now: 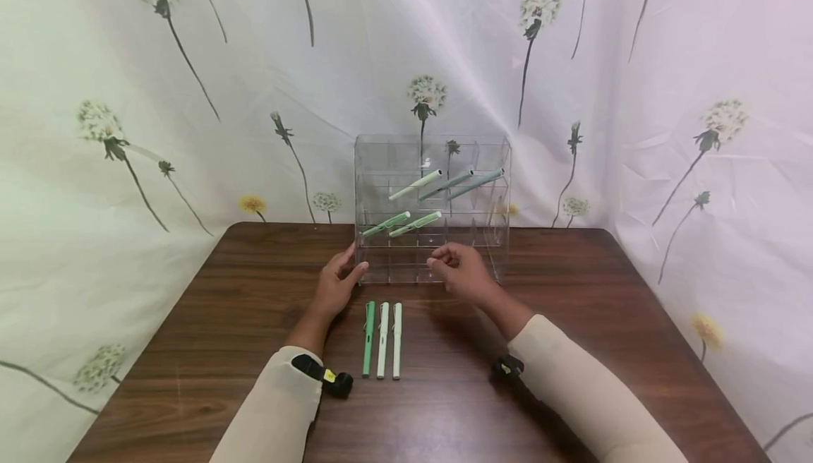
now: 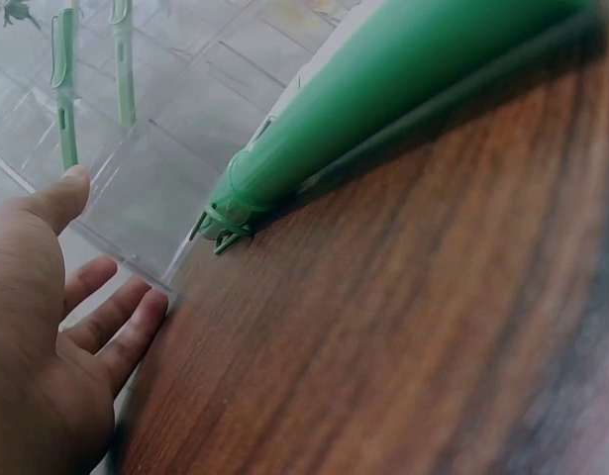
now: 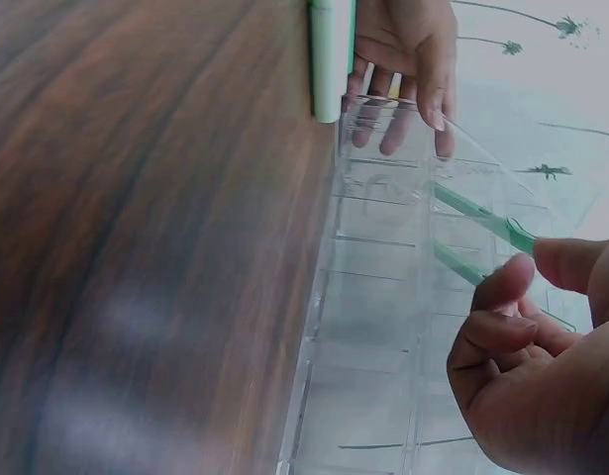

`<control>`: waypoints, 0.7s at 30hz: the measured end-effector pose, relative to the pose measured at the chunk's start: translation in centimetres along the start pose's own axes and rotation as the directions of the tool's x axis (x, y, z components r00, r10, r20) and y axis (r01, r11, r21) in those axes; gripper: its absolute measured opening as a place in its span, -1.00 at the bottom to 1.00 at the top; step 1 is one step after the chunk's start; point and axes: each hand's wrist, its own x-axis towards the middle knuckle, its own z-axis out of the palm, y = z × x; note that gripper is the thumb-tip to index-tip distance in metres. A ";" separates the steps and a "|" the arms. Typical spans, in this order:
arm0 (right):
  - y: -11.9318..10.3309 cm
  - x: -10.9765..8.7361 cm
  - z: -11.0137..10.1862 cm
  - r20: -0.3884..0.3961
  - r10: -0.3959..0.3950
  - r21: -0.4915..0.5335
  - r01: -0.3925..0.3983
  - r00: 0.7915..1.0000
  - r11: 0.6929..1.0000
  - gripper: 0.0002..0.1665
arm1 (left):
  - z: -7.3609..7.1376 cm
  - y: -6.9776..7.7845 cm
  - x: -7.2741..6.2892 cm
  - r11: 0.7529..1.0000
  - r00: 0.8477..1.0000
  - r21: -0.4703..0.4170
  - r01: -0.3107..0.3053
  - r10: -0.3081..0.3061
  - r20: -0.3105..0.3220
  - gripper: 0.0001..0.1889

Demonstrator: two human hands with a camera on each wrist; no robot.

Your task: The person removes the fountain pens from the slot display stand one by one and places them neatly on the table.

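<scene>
A clear organizer (image 1: 432,282) with rows of small compartments stands on the table. My left hand (image 1: 333,285) rests at its left side, thumb by the front edge and straight fingers along the outside. Before its lower part hovers my right hand (image 1: 462,272), fingers loosely curled with nothing between them. Two green pens (image 1: 416,224) lean out of the middle row. Higher up slant a pale green pen (image 1: 416,185) and two grey-blue pens (image 1: 478,185). On the table lie a green pen (image 1: 368,339) and two whitish pens (image 1: 383,339), side by side, clips toward the organizer.
The dark wooden table (image 1: 209,350) reaches back to a white curtain (image 1: 222,82) printed with dandelions. Each sleeved wrist carries a black strapped camera (image 1: 338,382). In the left wrist view the green pen (image 2: 334,119) looms close to the lens.
</scene>
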 end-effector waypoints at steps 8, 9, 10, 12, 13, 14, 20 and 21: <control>-0.7 1.2 -0.2 -0.172 -0.058 0.050 0.068 0.983 0.996 -0.71 | 0.0 -0.1 0.0 1.000 1.000 0.006 0.004 -0.004 -0.002 -0.32; -0.8 1.3 -0.2 -0.185 -0.062 0.051 0.073 0.981 0.996 -0.69 | 0.0 -0.1 0.0 1.000 1.000 0.011 0.007 -0.006 -0.003 -0.31; -0.9 1.5 -0.3 -0.197 -0.064 0.057 0.077 0.978 0.995 -0.66 | -0.1 0.0 0.0 1.000 1.000 0.012 0.009 -0.009 -0.003 -0.31; -1.1 1.9 -0.4 -0.210 -0.062 0.075 0.080 0.976 0.994 -0.64 | -0.1 0.1 0.0 1.000 1.000 0.013 0.015 -0.015 -0.003 -0.31; -1.2 2.0 -0.4 -0.217 -0.064 0.074 0.082 0.974 0.994 -0.64 | -0.1 0.2 -0.1 1.000 1.000 0.015 0.011 -0.011 -0.002 -0.31; -1.3 2.2 -0.5 -0.224 -0.067 0.070 0.085 0.972 0.994 -0.64 | -0.1 0.3 -0.1 1.000 1.000 0.011 0.014 -0.014 -0.003 -0.31; -1.6 3.1 -0.7 -0.272 -0.095 0.006 0.100 0.958 0.995 -0.57 | -0.1 0.1 -0.1 1.000 1.000 0.006 0.008 -0.008 0.001 -0.32; -1.6 3.2 -0.7 -0.277 -0.097 -0.002 0.100 0.956 0.995 -0.54 | -0.2 0.1 -0.1 1.000 1.000 0.006 0.006 -0.006 0.001 -0.32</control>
